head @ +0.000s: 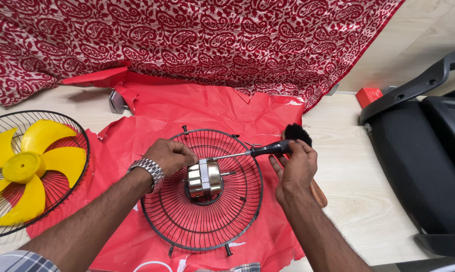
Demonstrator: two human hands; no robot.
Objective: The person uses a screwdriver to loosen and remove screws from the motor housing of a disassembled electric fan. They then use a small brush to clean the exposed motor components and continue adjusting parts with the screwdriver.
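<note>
A round black wire fan grille (202, 221) lies flat on a red sheet (187, 108). A silver fan motor (204, 179) sits at the grille's centre. My left hand (169, 155), with a metal watch on its wrist, grips the motor's upper left side. My right hand (295, 168) holds a screwdriver (252, 151) by its black handle. The shaft points left, with its tip at the top of the motor. A brush (298, 133) with black bristles and a wooden handle lies under my right hand.
A second black grille (76, 133) with a yellow fan blade (23, 168) lies at the left. A red patterned cloth (197, 40) hangs at the back. A black chair (424, 151) stands at the right, and a small red box (368, 95) sits on the pale wooden surface.
</note>
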